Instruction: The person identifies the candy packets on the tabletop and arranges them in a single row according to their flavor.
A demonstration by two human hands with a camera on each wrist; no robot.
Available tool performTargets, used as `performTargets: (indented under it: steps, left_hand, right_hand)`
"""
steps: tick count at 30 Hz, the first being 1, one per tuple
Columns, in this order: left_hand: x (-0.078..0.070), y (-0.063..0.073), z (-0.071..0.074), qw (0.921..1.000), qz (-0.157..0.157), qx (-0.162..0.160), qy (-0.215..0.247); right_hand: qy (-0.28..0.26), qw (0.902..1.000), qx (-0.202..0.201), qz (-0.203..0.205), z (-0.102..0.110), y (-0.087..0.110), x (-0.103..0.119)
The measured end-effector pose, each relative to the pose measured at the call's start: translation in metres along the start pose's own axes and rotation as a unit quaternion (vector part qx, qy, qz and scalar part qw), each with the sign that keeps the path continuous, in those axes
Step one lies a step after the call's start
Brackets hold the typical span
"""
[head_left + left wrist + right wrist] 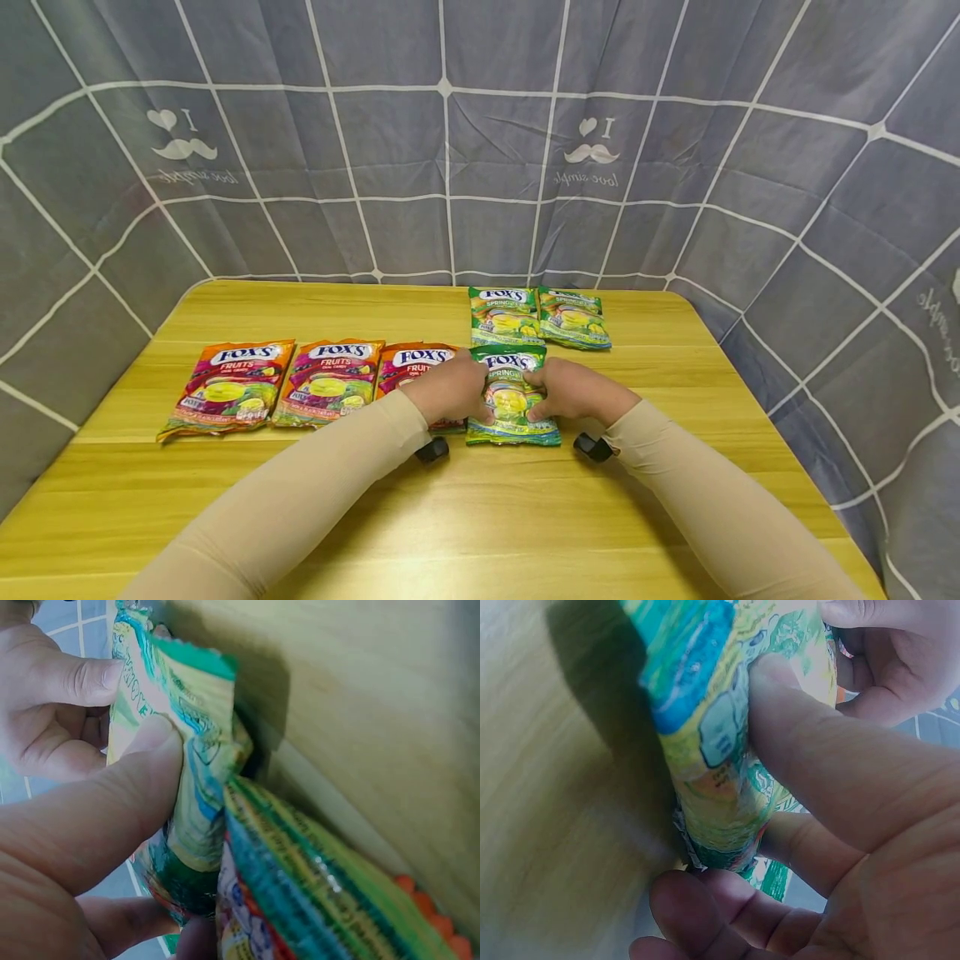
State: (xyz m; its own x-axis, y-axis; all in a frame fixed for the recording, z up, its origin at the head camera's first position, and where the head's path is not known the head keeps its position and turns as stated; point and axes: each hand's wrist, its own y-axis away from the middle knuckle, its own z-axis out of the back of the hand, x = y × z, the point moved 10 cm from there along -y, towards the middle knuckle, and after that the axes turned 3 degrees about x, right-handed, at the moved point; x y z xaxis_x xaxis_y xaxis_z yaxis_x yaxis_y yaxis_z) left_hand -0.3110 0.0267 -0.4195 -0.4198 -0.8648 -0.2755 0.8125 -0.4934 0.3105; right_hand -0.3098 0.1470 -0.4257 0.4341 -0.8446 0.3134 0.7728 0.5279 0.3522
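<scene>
Between the two hands is a green Fox's Spring candy bag (510,404), front side up on the table. My left hand (453,390) grips its left side, and the thumb presses on the printed face in the left wrist view. On the opposite side my right hand (579,392) holds the bag, thumb on the front and fingers curled around the edge in the right wrist view. Just left of it, partly covered by the left hand, lies an orange-and-purple Fox's Fruits bag (411,358). A second green bag (506,319) lies directly behind the held one.
Two more Fruits bags, one at far left (228,387) and one beside it (328,383), continue the row. Another green bag (574,321) sits at the back right. A grey checked curtain (390,167) surrounds the wooden table (480,525) at the back and sides.
</scene>
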Motion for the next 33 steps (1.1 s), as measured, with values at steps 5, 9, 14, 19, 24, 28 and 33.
performTargets:
  steps: [5, 9, 14, 19, 24, 28, 33]
  left_hand:
    - [0.0, 0.0008, 0.0013, 0.9999, 0.003, -0.011, -0.009]
    - [-0.0007, 0.0012, 0.0027, 0.9995, 0.001, -0.02, -0.026]
    - [-0.0022, 0.0029, 0.0045, 0.999, 0.001, -0.024, -0.038]
    - [-0.0031, 0.0035, 0.0051, 0.9987, 0.003, -0.022, -0.047]
    - [-0.0025, 0.003, 0.004, 0.9983, 0.008, -0.016, -0.055]
    - [-0.0014, 0.003, 0.0023, 0.9986, 0.013, -0.009, -0.05]
    - [-0.0008, 0.0039, 0.0024, 0.9988, 0.009, -0.01, -0.048]
  right_hand:
    - [0.003, 1.0, 0.0, 0.001, -0.0009, -0.0001, -0.0003]
    - [-0.003, 1.0, 0.003, -0.001, -0.0015, 0.0, -0.0004]
    - [0.001, 1.0, 0.003, -0.001, -0.0021, 0.0, 0.0001]
    - [-0.005, 1.0, 0.004, -0.006, -0.0027, 0.0004, -0.0019]
    - [-0.003, 1.0, 0.001, -0.008, -0.0022, 0.0009, -0.0026]
    - [-0.005, 0.9999, 0.002, -0.01, -0.0028, 0.0001, -0.0033]
    - [-0.002, 0.9999, 0.0, -0.011, -0.0034, 0.0, -0.0024]
